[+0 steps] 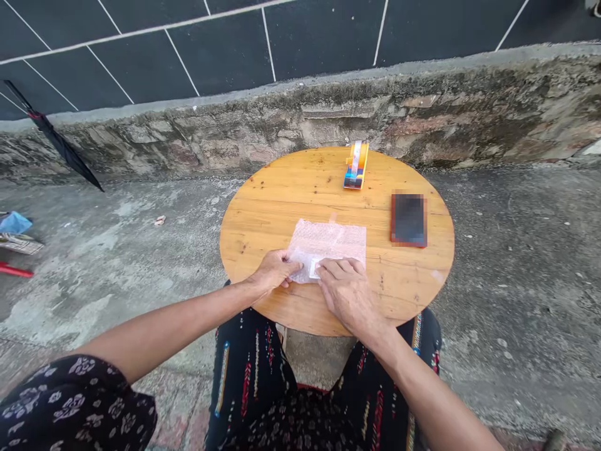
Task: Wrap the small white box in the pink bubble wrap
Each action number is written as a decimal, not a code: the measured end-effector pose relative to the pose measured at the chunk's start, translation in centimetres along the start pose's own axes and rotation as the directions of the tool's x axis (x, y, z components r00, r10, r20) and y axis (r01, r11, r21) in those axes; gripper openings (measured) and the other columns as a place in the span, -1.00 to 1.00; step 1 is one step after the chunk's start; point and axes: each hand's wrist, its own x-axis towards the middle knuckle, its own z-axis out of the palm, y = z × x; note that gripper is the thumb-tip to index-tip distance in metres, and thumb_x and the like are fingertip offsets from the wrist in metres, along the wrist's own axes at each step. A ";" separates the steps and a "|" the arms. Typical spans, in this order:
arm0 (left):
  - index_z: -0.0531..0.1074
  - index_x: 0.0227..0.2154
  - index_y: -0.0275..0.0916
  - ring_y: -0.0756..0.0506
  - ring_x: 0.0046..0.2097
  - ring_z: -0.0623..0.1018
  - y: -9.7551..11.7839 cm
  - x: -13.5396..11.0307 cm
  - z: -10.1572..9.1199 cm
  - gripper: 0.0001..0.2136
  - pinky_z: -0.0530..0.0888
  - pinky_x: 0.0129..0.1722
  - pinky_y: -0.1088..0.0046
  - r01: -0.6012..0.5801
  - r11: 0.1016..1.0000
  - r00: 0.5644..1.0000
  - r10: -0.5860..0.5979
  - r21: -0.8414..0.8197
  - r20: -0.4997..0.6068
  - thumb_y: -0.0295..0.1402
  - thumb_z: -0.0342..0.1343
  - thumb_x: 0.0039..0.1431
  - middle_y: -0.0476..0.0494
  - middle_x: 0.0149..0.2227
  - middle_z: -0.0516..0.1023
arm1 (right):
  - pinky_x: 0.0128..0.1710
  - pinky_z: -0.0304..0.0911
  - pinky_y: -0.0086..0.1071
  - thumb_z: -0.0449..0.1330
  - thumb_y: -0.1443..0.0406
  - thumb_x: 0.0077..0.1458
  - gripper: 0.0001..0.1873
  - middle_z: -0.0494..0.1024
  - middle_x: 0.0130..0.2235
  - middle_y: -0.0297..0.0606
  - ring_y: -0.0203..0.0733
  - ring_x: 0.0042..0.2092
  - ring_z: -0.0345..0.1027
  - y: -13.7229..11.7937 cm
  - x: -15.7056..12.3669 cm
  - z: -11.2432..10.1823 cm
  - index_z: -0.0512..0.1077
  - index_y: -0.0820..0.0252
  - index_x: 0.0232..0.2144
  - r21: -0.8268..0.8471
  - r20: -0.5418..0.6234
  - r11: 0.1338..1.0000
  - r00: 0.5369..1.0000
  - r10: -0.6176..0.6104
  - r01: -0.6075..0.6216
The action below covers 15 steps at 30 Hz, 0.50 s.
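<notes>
A sheet of pinkish, see-through bubble wrap [335,237] lies flat near the front of the round wooden table [291,188]. On its near part sits a small white box-like item [313,269], partly covered by fingers. My left hand [276,270] pinches the wrap's left edge, thumb on top and fingers at the rim. Over the white item's right side, my right hand [345,289] is closed, its fingers bent together and fingertips on the item. A strip of clear tape [333,217] shows at the wrap's far edge.
A yellow and blue tape dispenser [357,166] stands at the table's far side. A dark, blurred rectangular object with a red edge [409,219] lies at the right. Behind the table runs a low stone ledge [263,134]; a folded black umbrella [66,150] leans there.
</notes>
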 end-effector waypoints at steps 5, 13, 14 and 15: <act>0.32 -0.48 -0.27 0.09 -0.65 0.36 0.4 0.0 0.8 -0.83 0.29 -0.72 0.63 -0.011 1.000 1.000 0.012 0.028 -0.023 -0.39 0.23 -0.05 0.07 -0.61 0.37 | 0.00 0.10 -0.12 0.08 0.41 0.21 -0.82 0.53 -0.06 -0.14 -0.03 -0.10 0.30 0.1 0.0 0.0 0.46 0.21 -0.19 -0.021 0.005 1.000 1.000 -0.012 0.012; 0.13 0.16 -0.12 0.07 -0.63 0.40 0.8 -0.3 1.2 -0.32 0.33 -0.71 0.62 -0.032 0.998 0.994 0.038 0.055 -0.105 -0.40 0.26 -0.04 0.05 -0.40 0.48 | -0.01 0.07 -0.15 0.09 0.40 0.21 -0.85 0.53 -0.10 -0.16 -0.07 -0.12 0.30 0.0 0.2 0.1 0.45 0.22 -0.22 -0.058 0.001 0.998 1.000 -0.024 0.024; 0.07 0.21 -0.11 0.07 -0.64 0.40 0.8 -0.4 1.2 -0.26 0.33 -0.71 0.62 -0.029 0.997 0.993 0.036 0.066 -0.111 -0.39 0.27 -0.04 0.05 -0.41 0.48 | -0.01 0.07 -0.15 0.10 0.40 0.21 -0.86 0.53 -0.11 -0.16 -0.07 -0.13 0.30 -0.1 0.2 0.1 0.45 0.23 -0.22 -0.063 0.004 0.998 1.000 -0.023 0.024; 0.02 0.24 -0.11 0.07 -0.64 0.40 0.7 -0.4 1.2 -0.22 0.33 -0.70 0.61 -0.026 0.997 0.993 0.034 0.073 -0.117 -0.39 0.27 -0.03 0.05 -0.43 0.47 | -0.01 0.07 -0.15 0.10 0.40 0.21 -0.86 0.53 -0.12 -0.15 -0.07 -0.13 0.30 -0.1 0.2 0.1 0.45 0.23 -0.23 -0.067 0.007 0.997 1.000 -0.021 0.022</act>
